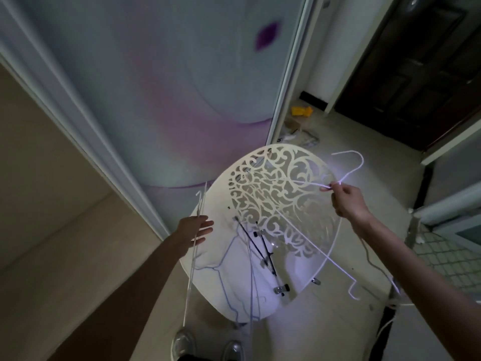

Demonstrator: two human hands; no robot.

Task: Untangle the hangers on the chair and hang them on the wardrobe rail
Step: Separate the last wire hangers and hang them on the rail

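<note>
Right hand pinching a white hanger by its neck, raised over the back of the chair. Left hand at the chair's left edge, fingers spread straight against another white hanger. More hangers tangled on the seat.

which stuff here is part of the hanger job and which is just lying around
Job:
white hanger pinched in right hand
thin white hanger at left hand
blue hanger, black clip hanger on chair

Lying about:
yellow item on floor
dark door
</note>
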